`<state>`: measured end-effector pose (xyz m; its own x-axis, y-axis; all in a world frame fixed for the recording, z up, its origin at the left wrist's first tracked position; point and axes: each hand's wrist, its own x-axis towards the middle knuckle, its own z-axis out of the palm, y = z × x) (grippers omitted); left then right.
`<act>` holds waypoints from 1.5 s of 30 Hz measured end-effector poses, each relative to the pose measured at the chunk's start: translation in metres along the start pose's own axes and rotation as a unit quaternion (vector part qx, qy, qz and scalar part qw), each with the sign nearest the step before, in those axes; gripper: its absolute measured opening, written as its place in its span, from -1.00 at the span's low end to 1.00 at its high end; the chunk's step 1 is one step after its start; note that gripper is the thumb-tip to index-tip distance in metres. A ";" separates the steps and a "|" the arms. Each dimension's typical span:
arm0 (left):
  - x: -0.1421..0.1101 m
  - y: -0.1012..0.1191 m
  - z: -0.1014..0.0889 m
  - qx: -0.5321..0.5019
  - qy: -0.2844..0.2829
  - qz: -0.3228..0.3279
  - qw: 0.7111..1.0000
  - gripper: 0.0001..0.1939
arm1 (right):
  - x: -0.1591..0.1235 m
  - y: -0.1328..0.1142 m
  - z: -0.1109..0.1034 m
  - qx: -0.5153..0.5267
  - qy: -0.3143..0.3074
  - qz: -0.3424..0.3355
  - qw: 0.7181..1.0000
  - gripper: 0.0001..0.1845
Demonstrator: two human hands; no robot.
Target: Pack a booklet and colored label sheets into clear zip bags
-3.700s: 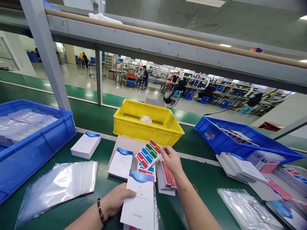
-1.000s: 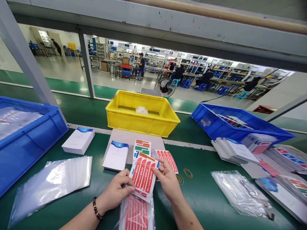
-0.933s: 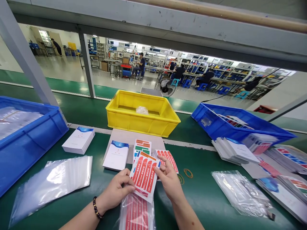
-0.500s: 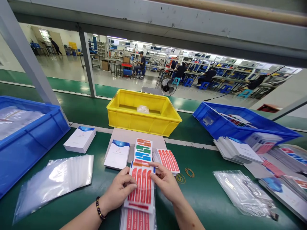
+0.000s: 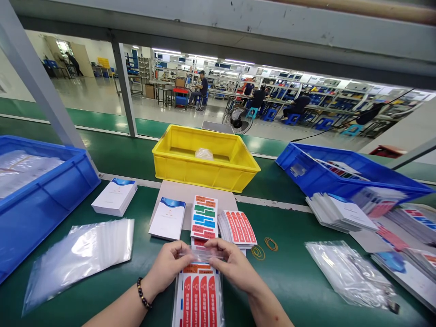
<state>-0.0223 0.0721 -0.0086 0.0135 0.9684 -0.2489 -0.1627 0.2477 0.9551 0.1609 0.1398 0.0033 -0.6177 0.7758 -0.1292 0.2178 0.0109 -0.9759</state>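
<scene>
My left hand (image 5: 166,268) and my right hand (image 5: 235,265) each pinch the top edge of a clear plastic bag (image 5: 200,255), thumbs toward each other. Inside the bag lies a sheet of red labels (image 5: 200,297), with an orange sheet showing above it. Just past my fingers sits a stack of coloured label sheets (image 5: 204,217), in orange, green, blue and red. To its right is a stack of red label sheets (image 5: 240,227); to its left, a stack of white booklets (image 5: 167,219) with a blue top edge.
A yellow bin (image 5: 204,170) stands behind the stacks. Blue bins flank the bench at left (image 5: 51,190) and right (image 5: 306,175). Clear bags (image 5: 85,243) lie on the left, more bags (image 5: 344,272) on the right. Rubber bands (image 5: 271,244) lie near my right hand.
The red label sheet has slid down into the bag, toward me. Both hands have shifted from the sheets to the bag's top edge.
</scene>
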 end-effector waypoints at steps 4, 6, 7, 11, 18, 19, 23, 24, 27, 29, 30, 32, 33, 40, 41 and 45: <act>-0.001 0.003 0.002 0.017 0.021 0.008 1.000 -0.72 | 0.002 0.001 0.002 0.001 -0.003 0.013 1.000 -0.87; -0.002 0.004 0.003 0.022 0.018 0.012 1.000 -0.73 | 0.003 -0.001 0.004 -0.019 0.000 0.002 1.000 -0.93; -0.002 0.004 0.004 0.024 0.016 0.012 1.000 -0.74 | 0.003 -0.002 0.005 -0.036 0.005 -0.009 0.999 -0.88; -0.002 0.005 0.005 0.035 0.011 0.010 0.999 -0.72 | 0.003 -0.003 0.008 -0.097 0.017 -0.044 0.994 -0.83; -0.003 0.004 0.003 0.021 0.032 0.040 0.998 -0.77 | 0.004 0.005 0.001 -0.073 0.033 -0.036 0.996 -0.81; -0.002 0.004 0.002 0.025 0.038 0.046 0.998 -0.77 | 0.004 0.005 0.000 -0.065 0.034 -0.033 0.997 -0.80; -0.001 0.000 -0.001 0.054 0.051 0.061 0.995 -0.75 | 0.003 0.002 -0.002 -0.039 0.026 -0.012 0.999 -0.83; -0.001 0.000 -0.001 0.052 0.052 0.064 0.995 -0.75 | 0.003 0.002 -0.002 -0.034 0.021 -0.005 0.999 -0.85; -0.001 -0.001 -0.002 0.046 0.054 0.073 0.995 -0.74 | 0.003 0.002 0.000 -0.036 0.015 0.001 0.999 -0.90; -0.001 0.000 -0.001 0.047 0.055 0.075 0.995 -0.74 | 0.004 0.004 0.001 -0.055 0.023 -0.012 0.998 -0.88; -0.001 0.001 -0.001 0.047 0.054 0.073 0.995 -0.74 | 0.004 0.005 0.001 -0.062 0.027 -0.021 0.997 -0.86; 0.000 0.002 0.000 0.044 0.047 0.065 0.996 -0.76 | 0.005 0.006 0.002 -0.068 0.031 -0.041 0.996 -0.85; 0.000 0.002 0.000 0.039 0.042 0.060 0.997 -0.77 | 0.005 0.006 0.003 -0.069 0.031 -0.048 0.996 -0.85; 0.000 0.001 0.005 0.054 0.040 0.062 0.996 -0.83 | 0.004 -0.001 0.014 -0.100 0.027 -0.066 0.992 -0.87; 0.000 0.000 0.005 0.058 0.039 0.065 0.995 -0.84 | 0.003 -0.002 0.016 -0.109 0.031 -0.069 0.991 -0.85; 0.001 -0.003 0.007 0.057 0.014 0.067 0.996 -0.86 | 0.002 -0.002 0.022 -0.136 0.031 -0.080 0.987 -0.83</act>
<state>-0.0146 0.0721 -0.0101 -0.0276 0.9922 -0.1216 -0.0482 0.1202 0.9916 0.1423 0.1273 0.0011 -0.6155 0.7870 0.0423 0.3207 0.2992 -0.8987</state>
